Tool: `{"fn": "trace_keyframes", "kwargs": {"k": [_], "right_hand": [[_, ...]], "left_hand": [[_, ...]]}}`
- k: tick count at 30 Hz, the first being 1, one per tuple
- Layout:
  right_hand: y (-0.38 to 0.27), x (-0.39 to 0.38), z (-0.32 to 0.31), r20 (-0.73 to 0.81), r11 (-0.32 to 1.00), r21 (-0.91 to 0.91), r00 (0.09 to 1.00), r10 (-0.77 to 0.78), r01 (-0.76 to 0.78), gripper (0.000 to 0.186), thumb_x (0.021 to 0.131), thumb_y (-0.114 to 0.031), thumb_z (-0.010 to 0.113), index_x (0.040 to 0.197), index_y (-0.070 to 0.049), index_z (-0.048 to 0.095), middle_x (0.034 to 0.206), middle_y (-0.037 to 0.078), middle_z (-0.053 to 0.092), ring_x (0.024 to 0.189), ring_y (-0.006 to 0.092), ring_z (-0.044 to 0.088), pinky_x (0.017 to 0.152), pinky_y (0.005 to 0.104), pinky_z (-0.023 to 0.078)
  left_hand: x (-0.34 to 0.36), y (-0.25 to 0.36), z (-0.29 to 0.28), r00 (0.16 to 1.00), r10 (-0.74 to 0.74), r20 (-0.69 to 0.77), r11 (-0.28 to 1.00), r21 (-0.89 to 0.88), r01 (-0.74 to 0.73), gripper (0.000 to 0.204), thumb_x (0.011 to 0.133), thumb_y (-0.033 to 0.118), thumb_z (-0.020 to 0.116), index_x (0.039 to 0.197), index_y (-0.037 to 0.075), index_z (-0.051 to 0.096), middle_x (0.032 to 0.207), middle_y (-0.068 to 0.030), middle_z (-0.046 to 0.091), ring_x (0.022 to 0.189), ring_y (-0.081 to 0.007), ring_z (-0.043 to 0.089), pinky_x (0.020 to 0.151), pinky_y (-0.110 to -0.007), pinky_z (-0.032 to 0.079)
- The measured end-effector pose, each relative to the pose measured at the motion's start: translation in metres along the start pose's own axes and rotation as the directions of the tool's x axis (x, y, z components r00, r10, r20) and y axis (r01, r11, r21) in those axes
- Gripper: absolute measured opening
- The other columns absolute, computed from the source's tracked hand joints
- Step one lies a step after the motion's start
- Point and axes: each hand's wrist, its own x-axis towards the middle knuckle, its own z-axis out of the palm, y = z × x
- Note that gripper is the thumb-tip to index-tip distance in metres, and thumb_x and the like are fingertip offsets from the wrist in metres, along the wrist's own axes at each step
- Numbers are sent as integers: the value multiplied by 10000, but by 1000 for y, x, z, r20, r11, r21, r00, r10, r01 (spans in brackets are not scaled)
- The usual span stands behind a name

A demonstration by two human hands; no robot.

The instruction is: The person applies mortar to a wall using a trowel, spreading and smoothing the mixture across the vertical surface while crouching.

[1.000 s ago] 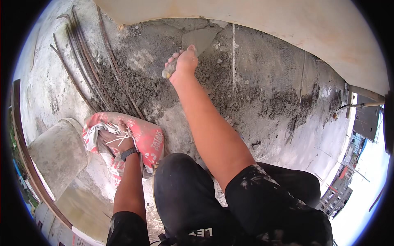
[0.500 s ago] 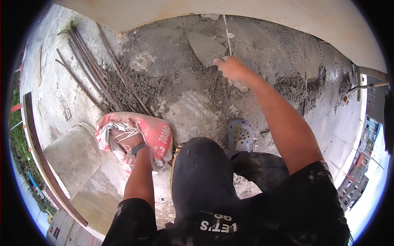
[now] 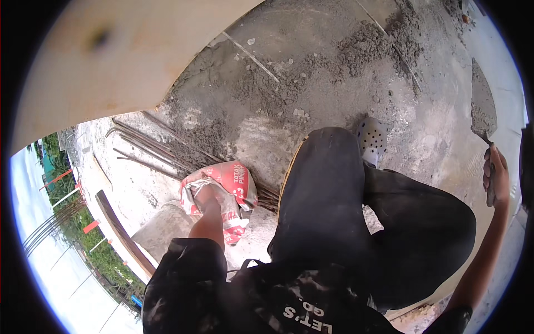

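My right hand [image 3: 499,173] is wrapped round the handle of a pointed trowel [image 3: 483,106], held out at the far right with its blade pointing away from me. Some grey mortar clings to the lower part of the blade. My left hand [image 3: 204,196] reaches into the mouth of a red and white sack [image 3: 236,181] beside my left knee; its fingers are hidden in the sack. Wet grey mortar [image 3: 311,83] lies rough and lumpy over the concrete ahead of my knees.
Several rusty steel bars [image 3: 156,146] lie left of the mortar, some running behind the sack. A pale, mortar-stained cylinder [image 3: 164,228] lies beside the sack. Further left is a wooden board [image 3: 123,231]. A large pale panel [image 3: 128,61] overhangs the upper left. My perforated clog [image 3: 371,136] rests near the mortar.
My right hand has swung the trowel from the mortar ahead out to the far right. My left hand stays in the sack. The view has turned to the right.
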Motion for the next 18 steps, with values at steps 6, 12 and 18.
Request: {"fn": "trace_keyframes", "kwargs": {"k": [6, 12, 18], "right_hand": [[228, -4, -11, -49, 927, 277, 960, 276, -253, 477, 1056, -569, 519, 932, -109, 546, 621, -56, 380, 480, 53, 344, 438, 238, 272], [371, -18, 45, 62, 789, 424, 884, 464, -444, 485, 1024, -573, 583, 1000, -89, 600, 648, -49, 395, 507, 60, 346, 464, 253, 257], [323, -16, 129, 65, 779, 477, 900, 430, -407, 498, 1001, -574, 625, 1052, -79, 635, 663, -44, 410, 508, 65, 350, 468, 260, 254]], "left_hand": [[38, 5, -53, 901, -195, 387, 941, -185, 283, 815, 879, 552, 712, 1440, 4, 489, 1446, -215, 517, 1362, -366, 450, 1164, -532, 335], [-15, -4, -94, 922, -190, 338, 891, -334, 307, 756, 879, 486, 734, 1428, 21, 502, 1449, -182, 522, 1362, -313, 456, 1169, -507, 338], [-110, 70, -109, 929, -90, 359, 879, -409, 244, 701, 879, 420, 756, 1416, 38, 516, 1453, -149, 527, 1362, -260, 462, 1175, -482, 342]]}}
